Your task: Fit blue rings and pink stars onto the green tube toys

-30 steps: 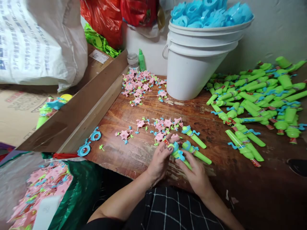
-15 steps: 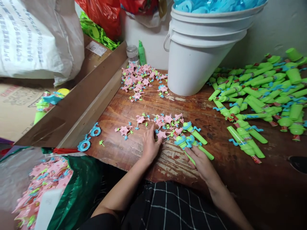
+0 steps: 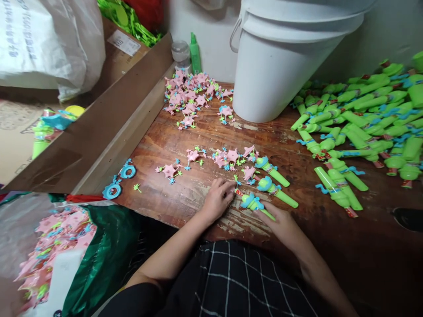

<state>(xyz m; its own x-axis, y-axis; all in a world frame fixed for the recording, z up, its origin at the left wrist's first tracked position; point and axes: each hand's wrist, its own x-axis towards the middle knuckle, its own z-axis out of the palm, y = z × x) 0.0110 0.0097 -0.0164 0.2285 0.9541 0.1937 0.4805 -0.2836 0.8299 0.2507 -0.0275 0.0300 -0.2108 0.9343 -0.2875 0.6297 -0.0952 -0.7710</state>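
My right hand [image 3: 277, 222] is closed around the lower end of a green tube-shaped plastic toy [image 3: 251, 202] with blue trim and a red tip. The toy lies at a slant just above the table, its tip toward my left hand [image 3: 218, 200]. My left hand's fingers are curled beside that tip, and small green and blue bits show at the fingertips. What these fingers hold is hidden. Two similar green toys [image 3: 279, 193] lie just beyond my right hand. Pink star-shaped pieces [image 3: 232, 156] with small blue and green ends lie scattered past my left hand.
A white bucket [image 3: 271, 75] stands at the back. Many green toys [image 3: 363, 119] are heaped at right, with a pile of pink stars [image 3: 190, 99] at back left. Blue rings [image 3: 112, 189] lie near a wooden board [image 3: 99, 114]. A green bag [image 3: 105, 246] hangs at lower left.
My left hand has moved right to the green toy's tip, and the pink star beside it no longer shows. My right hand has drawn its toy apart from the others. The view has tilted downward.
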